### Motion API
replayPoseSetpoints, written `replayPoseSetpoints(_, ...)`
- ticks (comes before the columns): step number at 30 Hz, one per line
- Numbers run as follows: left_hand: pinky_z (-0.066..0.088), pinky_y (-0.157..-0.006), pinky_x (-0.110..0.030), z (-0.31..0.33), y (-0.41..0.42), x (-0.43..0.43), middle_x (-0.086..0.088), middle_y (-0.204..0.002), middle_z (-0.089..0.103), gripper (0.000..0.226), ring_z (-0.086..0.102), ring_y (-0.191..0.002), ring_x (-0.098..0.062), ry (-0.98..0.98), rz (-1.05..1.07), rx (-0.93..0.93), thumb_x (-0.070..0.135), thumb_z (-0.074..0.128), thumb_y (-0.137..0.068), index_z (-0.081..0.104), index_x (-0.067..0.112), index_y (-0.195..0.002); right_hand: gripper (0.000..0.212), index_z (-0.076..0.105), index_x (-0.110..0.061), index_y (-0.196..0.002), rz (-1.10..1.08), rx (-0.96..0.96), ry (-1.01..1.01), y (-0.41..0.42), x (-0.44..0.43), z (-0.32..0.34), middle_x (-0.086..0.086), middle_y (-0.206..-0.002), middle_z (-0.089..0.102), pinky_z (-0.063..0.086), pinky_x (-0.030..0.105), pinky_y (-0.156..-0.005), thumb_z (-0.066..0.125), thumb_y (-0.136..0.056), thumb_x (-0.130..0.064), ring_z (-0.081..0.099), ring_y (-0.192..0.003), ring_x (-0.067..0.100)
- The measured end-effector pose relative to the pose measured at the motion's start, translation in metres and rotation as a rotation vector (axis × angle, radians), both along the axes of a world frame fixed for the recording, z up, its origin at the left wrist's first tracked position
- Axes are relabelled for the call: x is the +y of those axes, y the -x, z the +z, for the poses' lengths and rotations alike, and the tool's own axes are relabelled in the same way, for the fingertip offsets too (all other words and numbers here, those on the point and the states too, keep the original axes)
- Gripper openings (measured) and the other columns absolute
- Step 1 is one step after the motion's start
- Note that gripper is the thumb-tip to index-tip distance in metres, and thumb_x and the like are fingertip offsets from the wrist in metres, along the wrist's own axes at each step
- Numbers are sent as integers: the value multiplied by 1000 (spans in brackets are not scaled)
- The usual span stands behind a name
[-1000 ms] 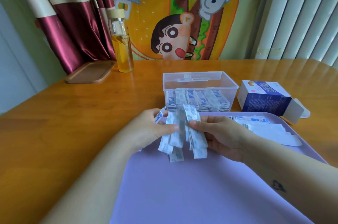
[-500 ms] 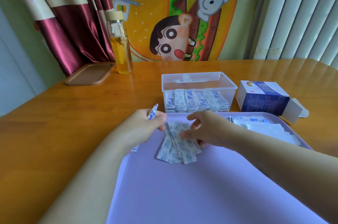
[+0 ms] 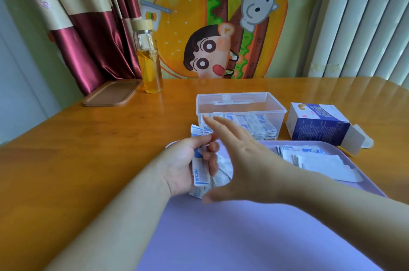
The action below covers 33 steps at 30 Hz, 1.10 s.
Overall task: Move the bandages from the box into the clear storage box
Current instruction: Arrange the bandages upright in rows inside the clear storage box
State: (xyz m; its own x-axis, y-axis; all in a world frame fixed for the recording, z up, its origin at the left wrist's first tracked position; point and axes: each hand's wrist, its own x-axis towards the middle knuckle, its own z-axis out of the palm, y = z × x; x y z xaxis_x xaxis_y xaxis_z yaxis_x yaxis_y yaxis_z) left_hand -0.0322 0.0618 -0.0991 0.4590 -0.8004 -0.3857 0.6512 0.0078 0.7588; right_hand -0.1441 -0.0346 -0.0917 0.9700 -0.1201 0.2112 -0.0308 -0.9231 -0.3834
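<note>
My left hand (image 3: pixel 188 166) grips a small bundle of blue-and-white wrapped bandages (image 3: pixel 200 176) over the near left part of the lilac tray (image 3: pixel 243 237). My right hand (image 3: pixel 239 158) is spread flat with straight fingers just right of the bundle, partly covering more bandages (image 3: pixel 224 173) lying on the tray. The clear storage box (image 3: pixel 241 99) stands behind the hands with a row of bandages (image 3: pixel 261 127) inside. The blue-and-white bandage box (image 3: pixel 316 125) lies open on its side to the right.
More bandages and white paper (image 3: pixel 321 161) lie at the tray's far right. A glass bottle of yellow liquid (image 3: pixel 150 65) and a brown lid-like tray (image 3: pixel 110 93) stand at the table's back left. Bare wooden table (image 3: pixel 77 149) stretches to the left.
The bandages were laid on the tray, then my left hand gathered a bundle. My right hand let go and opened flat beside it. The view tilted slightly.
</note>
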Motion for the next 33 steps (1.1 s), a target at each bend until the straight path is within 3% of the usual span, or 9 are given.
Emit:
replayPoseSetpoints(4, 42, -78, -35, 3, 8, -7, -12, -100, 44, 15, 45, -95, -26, -55, -83, -50, 19, 51, -91, 49, 13, -105, 118, 2, -34, -149, 48, -142, 42, -6, 3, -6, -11, -141, 27, 33, 22, -104, 79, -61, -53, 30, -128, 9)
replayPoseSetpoints(8, 49, -59, -28, 10, 16, -9, -9, -70, 55, 16, 56, -68, -18, -47, -157, -251, 11, 43, -94, 57, 7, -88, 109, 12, -34, -148, 54, -187, 26, -6, -8, -3, -9, -129, 33, 44, 29, -95, 79, -64, -50, 42, -113, 10)
replayPoseSetpoints(11, 54, -56, -37, 17, 21, -10, -3, -58, 52, 20, 51, -52, -14, -42, -201, -348, 6, 42, -95, 59, 8, -87, 110, 14, -34, -148, 65, -184, 30, -2, -15, 3, -8, -129, 31, 48, 32, -89, 82, -62, -46, 46, -103, 9)
replayPoseSetpoints(14, 41, -46, -19, 24, 18, -14, 5, -55, 43, 18, 38, -46, -7, -91, -203, -390, 15, 48, -96, 59, 16, -82, 107, 20, -37, -145, 74, -127, -110, 0, -24, 23, -9, -124, 34, 48, 24, -88, 85, -61, -38, 53, -101, 10)
replayPoseSetpoints(17, 31, -43, -15, 40, 6, -23, 6, -55, 39, 10, 30, -45, -5, -68, -202, -421, 15, 54, -93, 56, 19, -85, 66, 45, -28, -133, 11, -134, -326, -5, -43, 53, -10, -115, 55, 50, 23, -88, 76, -75, -29, 60, -97, 7)
replayPoseSetpoints(20, 28, -44, -13, 59, -6, -39, 7, -54, 38, 13, 27, -43, -3, -49, -224, -518, 15, 45, -98, 56, 18, -92, 15, 67, -16, -100, -50, -197, -366, -19, -61, 75, -5, -88, 71, 53, 16, -75, 66, -86, -16, 66, -75, 6)
replayPoseSetpoints(24, 45, -50, -17, 83, -21, -66, 3, -66, 54, 17, 47, -51, -5, -118, -208, -813, 22, 50, -96, 65, 13, -94, 5, 67, -18, -84, -148, -260, -354, -42, -87, 95, -3, -77, 70, 51, 19, -64, 65, -87, -15, 60, -61, 5)
replayPoseSetpoints(28, 51, -84, -29, 94, -53, -86, 2, -107, 65, 25, 61, -97, -12, -284, -246, -1211, 22, 49, -97, 62, 15, -117, 18, 58, -20, -76, -317, -191, -272, -63, -125, 100, 5, -81, 69, 57, 22, -61, 58, -91, -10, 66, -69, 13)
replayPoseSetpoints(33, 47, -68, -14, 84, -77, -109, 12, -90, 65, 41, 63, -84, -1, -525, -348, -1578, -1, 34, -92, 65, 18, -111, 8, 58, -8, -90, -408, 103, -239, -86, -154, 75, 9, -77, 65, 52, 19, -53, 52, -93, -4, 65, -65, 17)
